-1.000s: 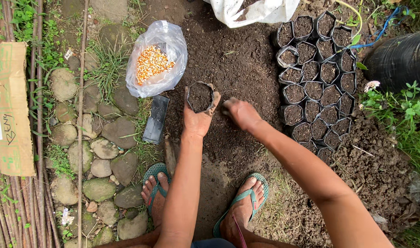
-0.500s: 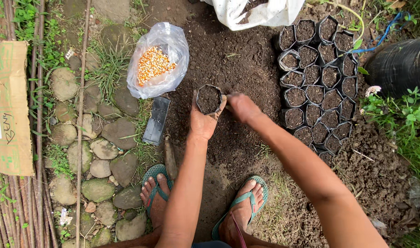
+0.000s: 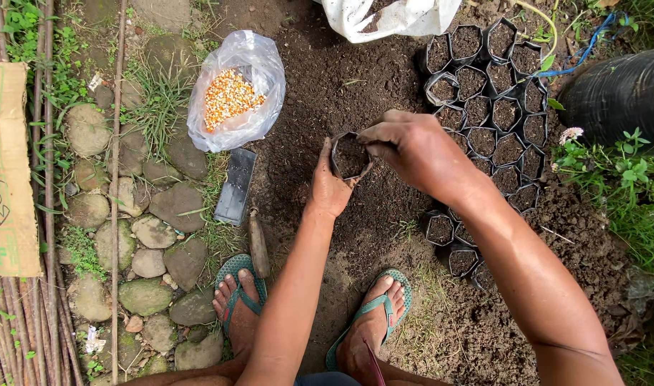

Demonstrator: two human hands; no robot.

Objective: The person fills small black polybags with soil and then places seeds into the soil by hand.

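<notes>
Dark soil (image 3: 355, 78) is bearing a seed bag (image 3: 230, 93), with filled pots (image 3: 488, 107) clustering right of the bag and stones (image 3: 148, 221) lying below it.

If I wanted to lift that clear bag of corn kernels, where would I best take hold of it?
Probably by the gathered plastic at the top of the clear bag, coming from above. The kernels lie loose in its belly and its mouth looks open, so gripping low or sideways could spill them.
</notes>
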